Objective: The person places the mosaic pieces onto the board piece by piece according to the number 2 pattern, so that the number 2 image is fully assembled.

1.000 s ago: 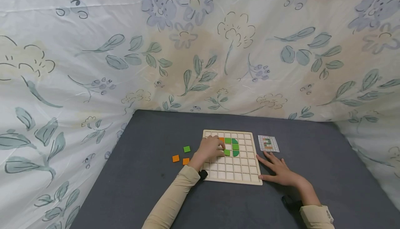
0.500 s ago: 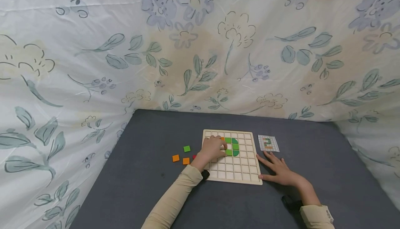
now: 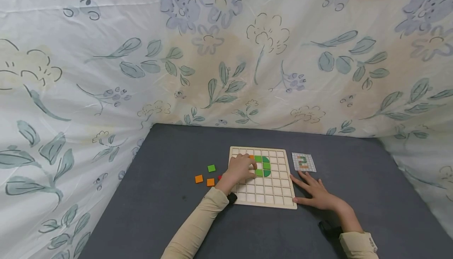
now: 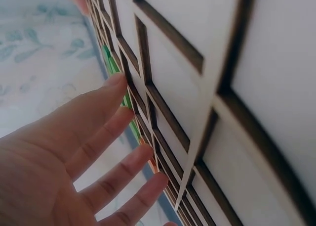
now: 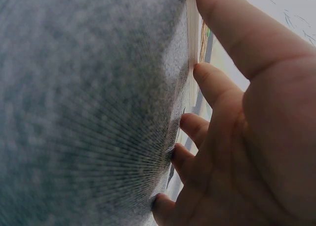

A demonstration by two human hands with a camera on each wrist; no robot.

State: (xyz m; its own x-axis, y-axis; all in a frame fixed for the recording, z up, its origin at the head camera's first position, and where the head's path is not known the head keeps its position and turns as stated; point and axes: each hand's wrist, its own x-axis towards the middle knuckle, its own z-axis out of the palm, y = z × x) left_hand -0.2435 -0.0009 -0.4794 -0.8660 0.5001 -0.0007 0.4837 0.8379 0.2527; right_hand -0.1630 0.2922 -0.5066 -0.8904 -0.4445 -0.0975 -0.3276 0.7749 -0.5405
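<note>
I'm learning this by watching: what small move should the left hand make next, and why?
I'd probably lift the left hand away from the board: the green tile beside it appears to lie within a square, while loose orange tiles lie on the table, left of the board.

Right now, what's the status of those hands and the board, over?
Left hand over the board, by a green tile. Right hand spread, touching the board's right edge. Board on table, partly filled; left hand covers some of it.

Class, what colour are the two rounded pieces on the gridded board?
Dark green. The rounded pieces on the board show best in the head view.
</note>
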